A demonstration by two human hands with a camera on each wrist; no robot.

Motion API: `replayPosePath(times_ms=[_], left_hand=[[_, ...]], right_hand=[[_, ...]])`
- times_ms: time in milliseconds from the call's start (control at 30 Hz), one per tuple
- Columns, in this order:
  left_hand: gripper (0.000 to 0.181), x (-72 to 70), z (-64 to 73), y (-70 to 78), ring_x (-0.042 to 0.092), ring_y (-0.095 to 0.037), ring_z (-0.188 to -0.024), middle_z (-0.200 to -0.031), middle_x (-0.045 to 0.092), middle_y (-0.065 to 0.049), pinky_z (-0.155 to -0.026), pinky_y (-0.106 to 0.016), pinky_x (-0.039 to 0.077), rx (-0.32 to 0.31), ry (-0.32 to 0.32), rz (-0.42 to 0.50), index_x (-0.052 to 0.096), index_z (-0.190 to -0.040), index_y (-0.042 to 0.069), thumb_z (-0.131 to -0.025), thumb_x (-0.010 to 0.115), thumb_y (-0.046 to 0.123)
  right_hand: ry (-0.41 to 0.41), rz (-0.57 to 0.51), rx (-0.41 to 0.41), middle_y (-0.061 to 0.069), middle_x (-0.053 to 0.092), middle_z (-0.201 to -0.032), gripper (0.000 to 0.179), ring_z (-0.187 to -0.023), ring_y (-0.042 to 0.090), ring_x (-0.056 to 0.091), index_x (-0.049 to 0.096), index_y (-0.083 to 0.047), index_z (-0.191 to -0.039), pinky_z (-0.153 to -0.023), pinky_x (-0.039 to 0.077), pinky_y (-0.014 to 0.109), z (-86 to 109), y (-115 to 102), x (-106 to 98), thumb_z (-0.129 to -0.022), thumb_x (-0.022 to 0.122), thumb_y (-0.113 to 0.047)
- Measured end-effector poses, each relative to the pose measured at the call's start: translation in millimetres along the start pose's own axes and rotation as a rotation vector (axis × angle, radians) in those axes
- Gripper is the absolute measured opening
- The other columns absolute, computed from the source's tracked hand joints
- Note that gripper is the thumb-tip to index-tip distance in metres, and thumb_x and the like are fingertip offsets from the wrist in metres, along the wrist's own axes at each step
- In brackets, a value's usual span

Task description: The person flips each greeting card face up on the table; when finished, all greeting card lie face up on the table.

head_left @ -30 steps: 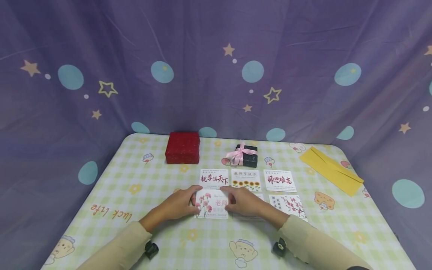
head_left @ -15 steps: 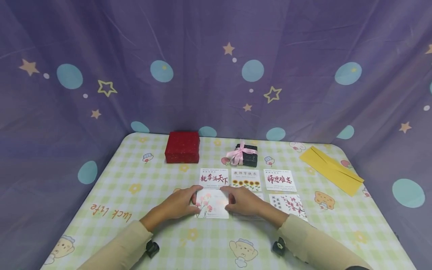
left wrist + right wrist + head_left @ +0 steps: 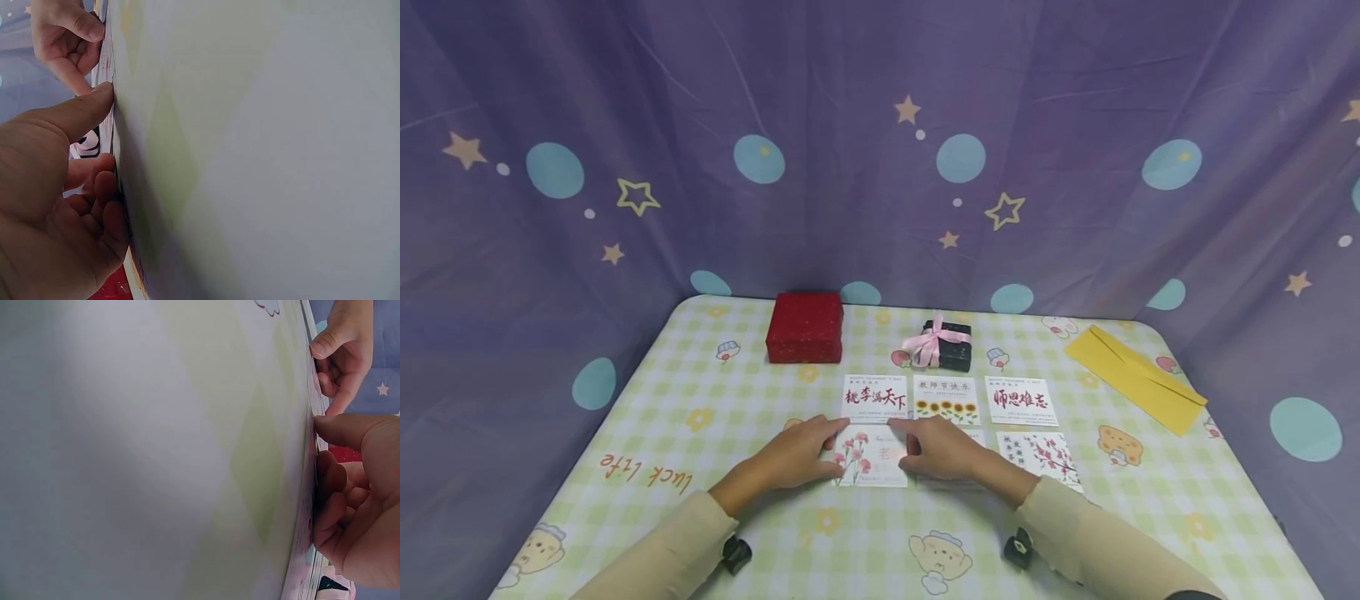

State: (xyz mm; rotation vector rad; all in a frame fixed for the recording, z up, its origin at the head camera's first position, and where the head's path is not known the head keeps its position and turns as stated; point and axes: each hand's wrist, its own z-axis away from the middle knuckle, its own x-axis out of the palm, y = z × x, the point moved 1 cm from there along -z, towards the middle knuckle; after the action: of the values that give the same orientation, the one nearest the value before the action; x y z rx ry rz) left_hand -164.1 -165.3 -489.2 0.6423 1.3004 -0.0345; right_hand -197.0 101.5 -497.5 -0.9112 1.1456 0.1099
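A white greeting card (image 3: 874, 468) with pink flowers and Chinese characters lies on the table at the front left of a card layout. My left hand (image 3: 799, 452) touches its left side, index finger at the top corner and thumb lower down. Across from it, my right hand (image 3: 942, 447) touches the right side with thumb and index finger. Other fingers of the left hand (image 3: 69, 187) and right hand (image 3: 359, 494) are loosely bent near the tabletop. Behind the flower card lies a card with red calligraphy (image 3: 876, 399). My right hand partly covers another card (image 3: 951, 484).
Further cards are a sunflower card (image 3: 946, 400), a red-lettered card (image 3: 1021, 402) and a blossom card (image 3: 1043, 457). Farther back stand a red box (image 3: 805, 328) and a black box (image 3: 956, 354) with a pink ribbon. A yellow envelope (image 3: 1137, 379) lies at the right.
Glare on the flower card came and has mostly faded, and the card sits very slightly nearer me. The left index finger has shifted a little at the corner; the right hand is nearly still.
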Motion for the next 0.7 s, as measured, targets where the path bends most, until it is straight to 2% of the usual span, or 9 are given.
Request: replayPosePath(times_ms=[367, 600, 700], left_hand=[[0.078, -0.2, 1.1, -0.3, 0.04, -0.005, -0.073, -0.084, 0.048, 0.009, -0.079, -0.03, 0.032, 0.009, -0.01, -0.027, 0.052, -0.149, 0.008, -0.085, 0.08, 0.042], [0.077, -0.2, 3.4, 0.4, 0.042, -0.006, -0.077, -0.091, 0.054, 0.007, -0.081, -0.03, 0.035, 0.029, -0.002, -0.055, 0.052, -0.148, 0.007, -0.086, 0.079, 0.043], [0.075, 0.3, 3.8, 0.8, 0.042, -0.007, -0.078, -0.094, 0.055, 0.005, -0.078, -0.028, 0.036, 0.037, 0.002, -0.067, 0.053, -0.148, 0.007, -0.087, 0.078, 0.043]], right_hand=[[-0.008, 0.042, -0.001, -0.015, 0.057, -0.068, 0.069, -0.06, 0.001, 0.051, 0.05, -0.013, -0.151, -0.06, 0.045, 0.02, 0.4, -1.0, -0.4, -0.089, 0.077, -0.027], [-0.017, 0.095, -0.028, -0.015, 0.055, -0.068, 0.067, -0.061, 0.001, 0.049, 0.049, -0.009, -0.151, -0.061, 0.044, 0.02, 1.7, -3.8, -1.9, -0.091, 0.074, -0.027], [-0.017, 0.106, -0.041, -0.015, 0.055, -0.069, 0.064, -0.062, 0.001, 0.05, 0.051, -0.009, -0.15, -0.063, 0.045, 0.02, 2.4, -4.5, -2.8, -0.092, 0.074, -0.026]])
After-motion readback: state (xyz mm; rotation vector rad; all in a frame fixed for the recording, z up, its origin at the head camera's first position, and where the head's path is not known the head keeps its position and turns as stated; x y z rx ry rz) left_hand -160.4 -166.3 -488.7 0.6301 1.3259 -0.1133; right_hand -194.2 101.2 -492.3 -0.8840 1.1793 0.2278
